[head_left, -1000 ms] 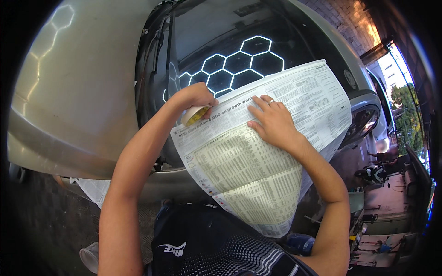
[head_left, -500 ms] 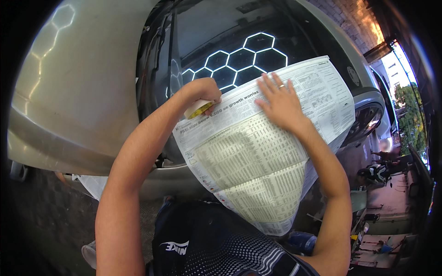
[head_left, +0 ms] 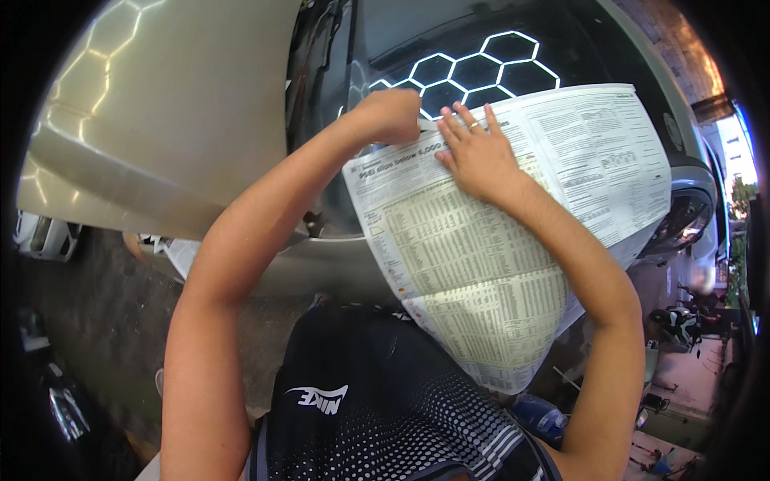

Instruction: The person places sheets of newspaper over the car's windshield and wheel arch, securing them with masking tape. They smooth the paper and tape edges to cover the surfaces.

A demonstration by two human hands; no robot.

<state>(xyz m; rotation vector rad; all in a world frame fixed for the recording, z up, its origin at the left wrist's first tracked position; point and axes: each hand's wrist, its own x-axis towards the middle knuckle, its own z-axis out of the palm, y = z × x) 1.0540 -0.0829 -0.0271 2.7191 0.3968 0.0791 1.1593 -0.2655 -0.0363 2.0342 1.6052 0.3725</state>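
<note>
A large newspaper sheet (head_left: 593,152) lies over the lower part of the dark, glossy car windshield (head_left: 449,40), its near end hanging off the car toward me. My right hand (head_left: 484,160) presses flat near the sheet's upper edge, fingers spread, a ring on one finger. Just left of it, at the same edge, my left hand (head_left: 391,115) is closed, knuckles up, around a roll of masking tape that it mostly hides. A short pale strip of tape (head_left: 429,125) shows between the two hands.
On the left stands the raised, tan car panel (head_left: 184,104). Hexagonal lights reflect in the glass. A dark side mirror (head_left: 682,216) sits beyond the sheet's right end. Below are a blue container (head_left: 539,417) and, further right, a parked motorcycle (head_left: 678,325).
My left hand has come along the sheet's upper edge toward my right hand, and the tape roll has turned mostly out of sight. My right hand still presses the paper. The view has shifted.
</note>
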